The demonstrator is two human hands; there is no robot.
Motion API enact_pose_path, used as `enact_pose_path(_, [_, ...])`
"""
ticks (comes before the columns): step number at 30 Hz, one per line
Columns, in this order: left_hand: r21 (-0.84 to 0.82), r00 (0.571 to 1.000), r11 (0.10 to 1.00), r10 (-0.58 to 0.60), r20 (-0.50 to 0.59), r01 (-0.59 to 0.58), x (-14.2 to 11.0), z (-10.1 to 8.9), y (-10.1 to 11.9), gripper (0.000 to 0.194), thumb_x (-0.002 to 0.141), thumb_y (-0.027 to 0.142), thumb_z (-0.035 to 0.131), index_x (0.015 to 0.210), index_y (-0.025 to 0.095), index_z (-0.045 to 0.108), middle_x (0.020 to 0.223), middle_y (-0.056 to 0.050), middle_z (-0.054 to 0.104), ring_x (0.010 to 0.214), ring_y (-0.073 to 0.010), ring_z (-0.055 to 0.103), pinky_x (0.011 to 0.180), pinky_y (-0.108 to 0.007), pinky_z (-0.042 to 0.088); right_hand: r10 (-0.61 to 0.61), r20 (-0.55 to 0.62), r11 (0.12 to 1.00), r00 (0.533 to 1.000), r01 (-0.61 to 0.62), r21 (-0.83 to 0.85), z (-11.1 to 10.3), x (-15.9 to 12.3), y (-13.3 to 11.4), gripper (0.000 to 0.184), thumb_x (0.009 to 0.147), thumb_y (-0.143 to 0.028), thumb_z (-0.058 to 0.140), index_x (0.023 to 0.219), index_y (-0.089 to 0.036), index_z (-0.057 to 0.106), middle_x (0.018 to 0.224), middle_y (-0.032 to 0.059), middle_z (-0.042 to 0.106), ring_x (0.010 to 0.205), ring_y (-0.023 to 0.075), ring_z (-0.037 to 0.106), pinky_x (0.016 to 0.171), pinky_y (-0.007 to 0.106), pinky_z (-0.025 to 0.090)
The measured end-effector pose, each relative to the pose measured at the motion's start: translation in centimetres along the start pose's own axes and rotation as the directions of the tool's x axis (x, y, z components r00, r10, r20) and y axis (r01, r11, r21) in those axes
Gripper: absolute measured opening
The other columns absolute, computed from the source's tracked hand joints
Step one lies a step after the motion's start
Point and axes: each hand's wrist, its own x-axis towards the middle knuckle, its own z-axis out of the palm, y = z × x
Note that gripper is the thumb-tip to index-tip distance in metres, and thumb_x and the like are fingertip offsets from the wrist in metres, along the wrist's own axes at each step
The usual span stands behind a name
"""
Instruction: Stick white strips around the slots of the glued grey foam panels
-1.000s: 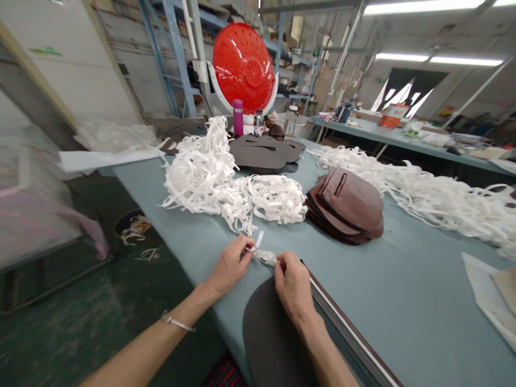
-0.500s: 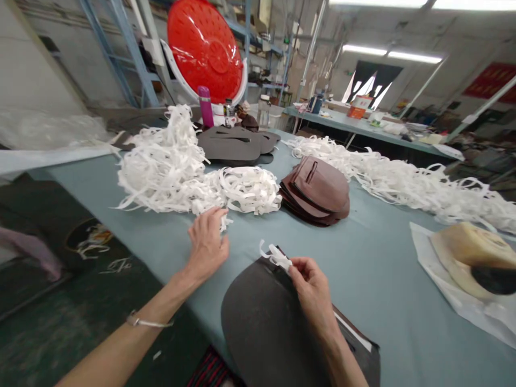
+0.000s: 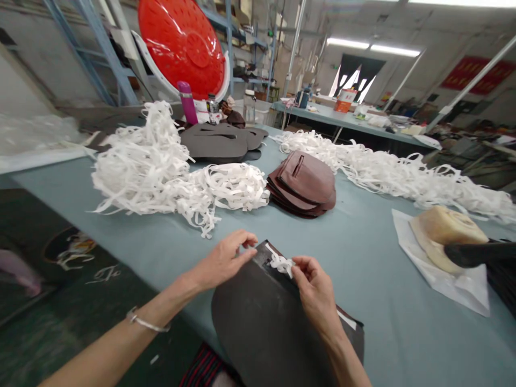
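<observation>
A large dark grey rounded panel [image 3: 258, 317] lies at the table's near edge, its straight upper edge slanting down to the right, with a white strip along part of it. My right hand [image 3: 316, 287] rests over that edge, thumb and fingertips pinched on a small bunch of white strips [image 3: 281, 263]. Close to the panel's upper left corner hovers my left hand [image 3: 228, 258], its thumb and fingers apart and nothing visible between them. Beyond it a heap of white strips [image 3: 145, 166] spreads over the table, beside a stack of brown leather-like pieces [image 3: 308, 183].
Dark grey cut pieces [image 3: 215, 142], a purple bottle [image 3: 187, 102] and a red perforated basket [image 3: 183, 48] stand at the back. More white strips [image 3: 387, 174] run along the right. A yellowish block [image 3: 449, 234] with a black-handled brush [image 3: 475, 252] lies on white sheeting.
My left hand has moved from the strip heap toward the panel's upper left corner. My right hand keeps its pinch on the strips, which now lie closer against the panel. The view has shifted.
</observation>
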Motion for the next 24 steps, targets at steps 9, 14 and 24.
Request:
enact_pose_path(9, [-0.059, 0.999, 0.998, 0.024, 0.035, -0.022, 0.3, 2.3, 1.4, 0.018, 0.087, 0.012, 0.045, 0.094, 0.02, 0.059, 0.09, -0.001, 0.06, 0.084, -0.0134, 0.056, 0.078, -0.026, 0.044, -0.081, -0.159, 0.993, 0.984, 0.094, 0.076, -1.7, -0.6, -0.8, 0.02, 0.078, -0.036, 0.064, 0.086, -0.021, 0.053, 0.075, -0.0029, 0.052, 0.068, 0.0121, 0.049, 0.064, 0.024, 0.04])
enact_pose_path(14, [-0.125, 0.976, 0.971, -0.212, -0.047, 0.205, 0.7, -0.1, -0.7, 0.021, 0.086, 0.039, 0.055, 0.097, 0.021, 0.056, 0.088, 0.001, 0.06, 0.075, -0.0125, 0.056, 0.066, -0.024, 0.044, -0.005, -0.128, 0.996, 0.992, 0.017, 0.089, -3.5, -0.9, -0.7, 0.03, 0.072, -0.044, 0.068, 0.084, -0.019, 0.056, 0.072, -0.0013, 0.056, 0.067, 0.0139, 0.051, 0.062, 0.026, 0.04])
enact_pose_path(24, [-0.212, 0.981, 0.958, -0.191, 0.043, 0.196, -0.1, 2.2, 2.6, 0.025, 0.085, 0.043, 0.055, 0.084, 0.018, 0.056, 0.074, 0.004, 0.057, 0.061, -0.0089, 0.048, 0.057, -0.02, 0.039, -0.064, 0.037, 0.994, 0.997, 0.061, 0.087, 2.6, -1.3, -3.8, 0.026, 0.082, -0.044, 0.06, 0.086, -0.018, 0.058, 0.073, -0.003, 0.054, 0.066, 0.0117, 0.045, 0.062, 0.024, 0.036])
